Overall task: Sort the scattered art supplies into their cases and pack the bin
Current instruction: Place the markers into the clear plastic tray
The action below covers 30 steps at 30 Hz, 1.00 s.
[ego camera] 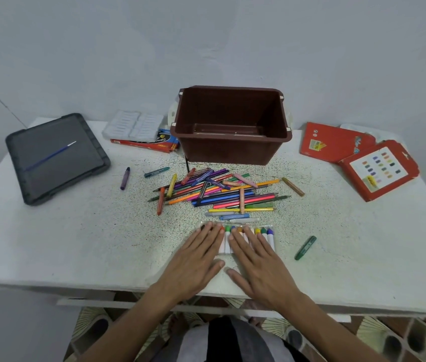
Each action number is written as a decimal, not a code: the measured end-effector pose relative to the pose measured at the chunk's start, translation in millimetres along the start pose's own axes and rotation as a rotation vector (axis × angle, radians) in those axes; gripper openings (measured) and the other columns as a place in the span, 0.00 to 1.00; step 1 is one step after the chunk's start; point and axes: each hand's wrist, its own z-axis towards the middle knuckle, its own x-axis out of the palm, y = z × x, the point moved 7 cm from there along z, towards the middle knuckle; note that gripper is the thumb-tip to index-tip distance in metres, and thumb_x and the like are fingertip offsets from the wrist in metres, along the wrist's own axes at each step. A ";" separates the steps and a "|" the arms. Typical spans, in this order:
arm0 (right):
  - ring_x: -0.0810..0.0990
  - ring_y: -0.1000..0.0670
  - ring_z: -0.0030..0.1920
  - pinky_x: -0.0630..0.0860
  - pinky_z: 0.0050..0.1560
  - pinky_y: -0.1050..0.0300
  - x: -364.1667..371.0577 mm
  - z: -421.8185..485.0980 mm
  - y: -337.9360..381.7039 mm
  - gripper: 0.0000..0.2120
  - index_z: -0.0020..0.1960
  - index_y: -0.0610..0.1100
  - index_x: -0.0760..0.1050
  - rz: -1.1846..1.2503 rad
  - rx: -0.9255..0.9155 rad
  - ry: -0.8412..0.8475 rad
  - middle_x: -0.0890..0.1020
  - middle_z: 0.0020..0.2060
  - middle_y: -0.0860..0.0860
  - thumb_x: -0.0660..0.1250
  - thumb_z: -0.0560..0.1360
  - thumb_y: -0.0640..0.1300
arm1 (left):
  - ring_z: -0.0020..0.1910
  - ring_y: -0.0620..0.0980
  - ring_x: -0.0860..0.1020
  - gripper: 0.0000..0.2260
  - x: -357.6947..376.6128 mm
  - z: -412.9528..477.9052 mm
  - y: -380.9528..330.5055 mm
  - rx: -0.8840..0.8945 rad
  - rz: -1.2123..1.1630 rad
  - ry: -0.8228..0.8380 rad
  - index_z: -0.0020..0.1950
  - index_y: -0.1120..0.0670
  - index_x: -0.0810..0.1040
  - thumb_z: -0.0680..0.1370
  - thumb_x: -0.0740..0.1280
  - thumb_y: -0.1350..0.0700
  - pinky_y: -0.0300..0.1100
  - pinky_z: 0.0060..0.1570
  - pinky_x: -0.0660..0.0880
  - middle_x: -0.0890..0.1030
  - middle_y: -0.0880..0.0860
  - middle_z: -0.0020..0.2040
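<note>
My left hand (pixel 198 259) and my right hand (pixel 257 262) lie flat, fingers spread, on a clear pack of white-bodied markers (pixel 269 235) near the table's front edge. Behind the pack lies a loose pile of coloured pencils, pens and crayons (pixel 222 190). The brown bin (pixel 232 150) stands empty at the back centre. Stray crayons lie apart: a purple one (pixel 125 178) to the left, a teal pen (pixel 156 171), a green one (pixel 305 247) to the right, a brown one (pixel 293 186).
The grey bin lid (pixel 57 156) with a blue paintbrush (pixel 49 155) on it sits at the back left. A white plastic tray (pixel 133 125) rests on a red box (pixel 143 145). Two red cardboard cases (pixel 334 141) (pixel 379 169) lie at the back right.
</note>
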 end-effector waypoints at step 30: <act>0.52 0.44 0.79 0.57 0.75 0.45 -5.0 -18.9 -24.8 0.36 0.79 0.37 0.52 0.043 0.175 0.011 0.54 0.79 0.42 0.53 0.82 0.61 | 0.79 0.53 0.52 0.31 -8.3 15.6 -22.9 0.133 0.074 -0.052 0.79 0.61 0.56 0.84 0.49 0.40 0.49 0.75 0.52 0.55 0.58 0.80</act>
